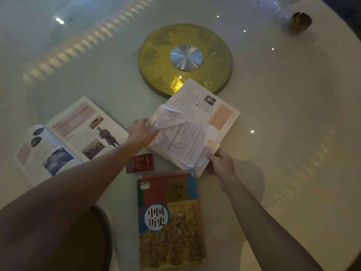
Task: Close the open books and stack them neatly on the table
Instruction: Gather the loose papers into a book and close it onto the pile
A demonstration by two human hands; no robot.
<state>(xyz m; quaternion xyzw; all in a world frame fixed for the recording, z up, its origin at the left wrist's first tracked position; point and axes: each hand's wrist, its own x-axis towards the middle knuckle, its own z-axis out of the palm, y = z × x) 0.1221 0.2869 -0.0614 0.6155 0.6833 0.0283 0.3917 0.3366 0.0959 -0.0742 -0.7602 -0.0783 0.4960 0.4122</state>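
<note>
Head view: your left hand (141, 132) pinches the left edge of the open book's (195, 124) crumpled pages, while your right hand (219, 163) grips its near corner. A second open book (72, 135) lies well to the left, a closed history book (170, 220) nearest you, beside a small red booklet (139, 163). The glossy white table (283, 114) carries a gold turntable (185, 57).

A dimly lit dining room: a glossy round table (273, 114) carried a golden turntable base (185, 59) and scattered schoolbooks (78, 133).
</note>
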